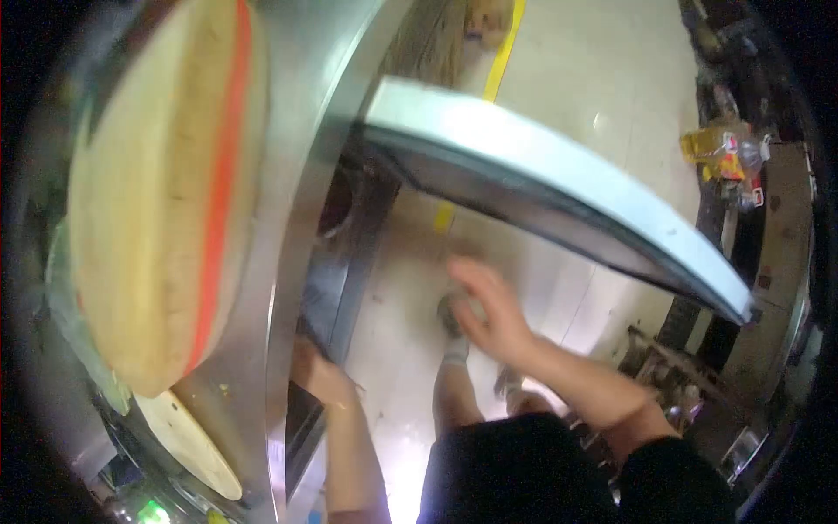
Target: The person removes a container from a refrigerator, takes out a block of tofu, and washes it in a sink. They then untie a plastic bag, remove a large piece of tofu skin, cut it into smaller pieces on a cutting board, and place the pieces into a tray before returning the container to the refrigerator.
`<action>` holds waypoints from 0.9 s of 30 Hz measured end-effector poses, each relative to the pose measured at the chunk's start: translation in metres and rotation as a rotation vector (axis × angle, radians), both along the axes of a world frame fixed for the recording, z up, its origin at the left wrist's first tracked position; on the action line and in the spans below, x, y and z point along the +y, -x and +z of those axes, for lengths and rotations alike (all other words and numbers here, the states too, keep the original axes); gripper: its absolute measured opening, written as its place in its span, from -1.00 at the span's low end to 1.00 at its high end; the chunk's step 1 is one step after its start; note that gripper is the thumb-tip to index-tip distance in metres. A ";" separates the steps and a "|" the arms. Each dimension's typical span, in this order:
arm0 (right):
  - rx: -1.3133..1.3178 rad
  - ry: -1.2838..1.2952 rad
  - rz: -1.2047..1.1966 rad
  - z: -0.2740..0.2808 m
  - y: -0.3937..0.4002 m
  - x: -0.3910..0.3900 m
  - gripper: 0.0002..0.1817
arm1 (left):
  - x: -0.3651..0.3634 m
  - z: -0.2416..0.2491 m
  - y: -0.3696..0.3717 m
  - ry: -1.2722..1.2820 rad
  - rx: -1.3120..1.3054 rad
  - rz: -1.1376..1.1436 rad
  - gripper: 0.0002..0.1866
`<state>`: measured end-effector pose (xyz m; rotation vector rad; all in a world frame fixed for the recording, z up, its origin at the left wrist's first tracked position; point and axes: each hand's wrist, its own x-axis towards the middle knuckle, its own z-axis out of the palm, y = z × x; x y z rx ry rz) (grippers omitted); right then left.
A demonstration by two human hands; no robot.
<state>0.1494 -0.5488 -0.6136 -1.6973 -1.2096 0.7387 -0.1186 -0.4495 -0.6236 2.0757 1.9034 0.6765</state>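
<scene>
An opened door (559, 170), white along its edge with a dark gasket and inner face, swings out from under a steel counter. My left hand (312, 367) reaches into the dark opening of the under-counter cabinet (327, 297); its fingers are hidden inside. My right hand (493, 314) hangs over the floor below the door's inner side, apart from it. Its fingers are stretched out with the thumb spread, slightly blurred, and nothing shows in them.
On the steel counter (301, 131) lies a thick wooden cutting board (144, 210) with a red stripe, beside a smaller pale board (188, 445). Across the tiled floor (602, 52) stand shelves with a yellow-labelled package (720, 153). A yellow line (504, 61) marks the floor.
</scene>
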 end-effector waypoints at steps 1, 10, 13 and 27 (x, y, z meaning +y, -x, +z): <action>-0.162 -0.041 0.092 0.037 -0.022 -0.034 -0.42 | -0.034 0.006 -0.009 0.017 0.037 -0.026 -0.47; -0.777 0.416 -0.388 0.158 -0.245 -0.181 -0.29 | -0.285 0.091 -0.073 0.500 -0.467 -0.356 -0.26; -0.802 0.500 -0.252 0.167 -0.240 -0.189 -0.38 | -0.326 0.116 -0.075 0.484 -0.369 -0.387 -0.25; -0.073 0.205 0.355 0.098 0.055 -0.251 -0.14 | -0.396 0.092 -0.003 1.011 -0.853 0.010 -0.21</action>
